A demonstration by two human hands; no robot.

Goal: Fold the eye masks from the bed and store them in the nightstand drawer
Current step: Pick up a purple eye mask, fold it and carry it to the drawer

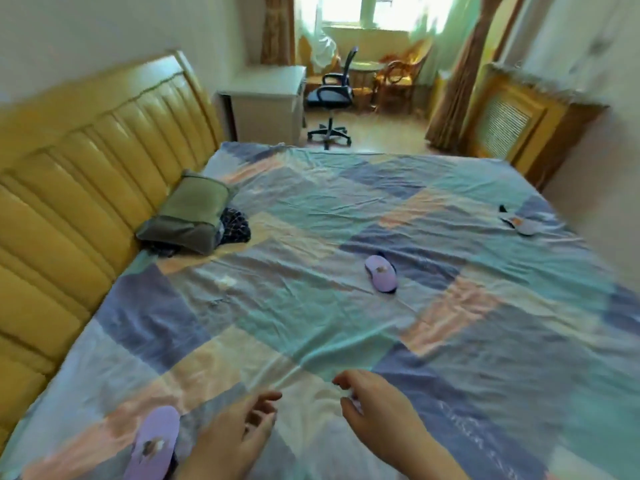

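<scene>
Three eye masks lie on the patchwork bedsheet (311, 323). A purple eye mask (154, 445) rests near the bottom left, just left of my left hand (239, 434). A second purple eye mask (380, 273) sits folded near the bed's middle. A grey eye mask (519, 223) lies at the far right. My left hand hovers with loosely curled fingers, holding nothing. My right hand (374, 407) is beside it, fingers curled; a small pale purple bit shows at its fingertips, too blurred to identify. No drawer is visible.
A padded yellow headboard (79, 188) runs along the left. An olive pillow (194, 213) on dark patterned cloth sits by it. Beyond the bed stand a white nightstand-like cabinet (266, 105), an office chair (332, 95) and a radiator cover (509, 123).
</scene>
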